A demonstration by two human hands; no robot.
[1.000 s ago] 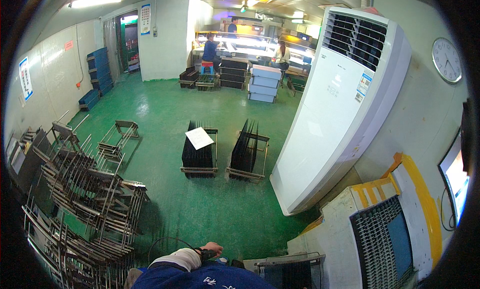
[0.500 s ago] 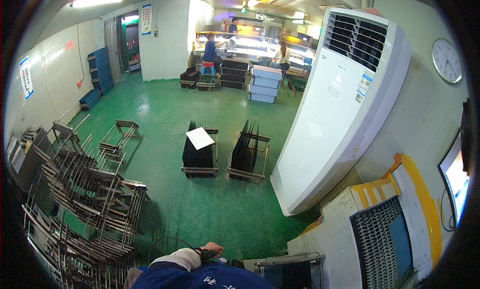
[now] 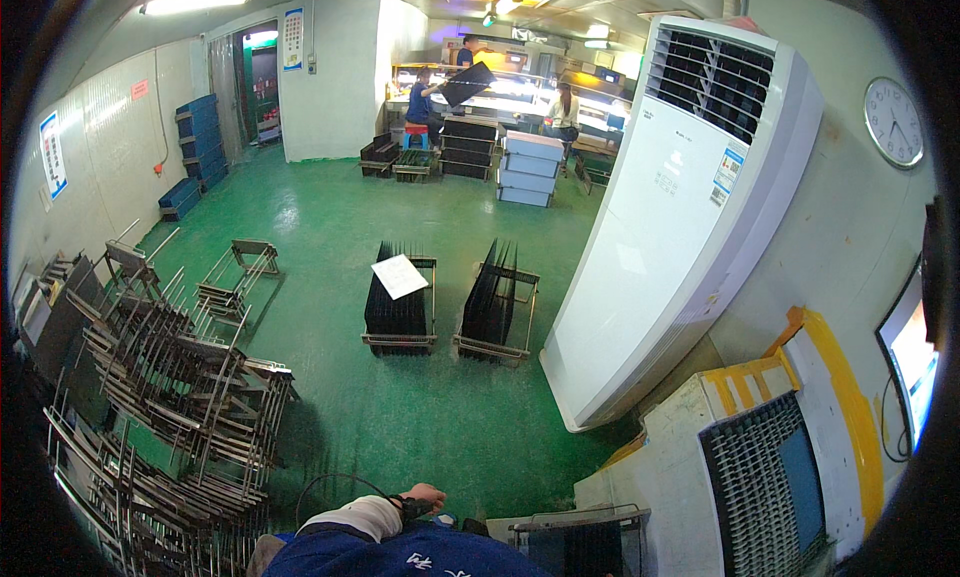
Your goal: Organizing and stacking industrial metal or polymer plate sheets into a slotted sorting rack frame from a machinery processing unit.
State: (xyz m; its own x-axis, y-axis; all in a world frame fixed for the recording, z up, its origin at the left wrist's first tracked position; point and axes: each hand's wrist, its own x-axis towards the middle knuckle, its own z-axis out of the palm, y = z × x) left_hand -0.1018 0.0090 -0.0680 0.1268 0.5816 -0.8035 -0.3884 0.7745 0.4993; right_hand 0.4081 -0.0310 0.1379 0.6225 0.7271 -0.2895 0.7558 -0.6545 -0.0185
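My left hand rests across the front of my body at the lower edge, with a dark band at the wrist and a pale cuff behind it. A thin black cord loops up beside that forearm. The fingers look bent, but too little of them shows to tell whether they are closed; no held thing is visible. My right hand is out of view. Nearest to the hand on the right is a metal rack with dark panels in it, partly cut off by the edge.
Two racks of dark upright panels, one left with a white sheet on top and one right, stand on the green floor. Metal frames crowd the left. A white air conditioner and roller machine stand right. Co-workers sit behind.
At the back, a co-worker now holds up a large dark panel. The blue panel on the rollers at right has shifted rightward, baring more rollers. My left hand has stayed in place.
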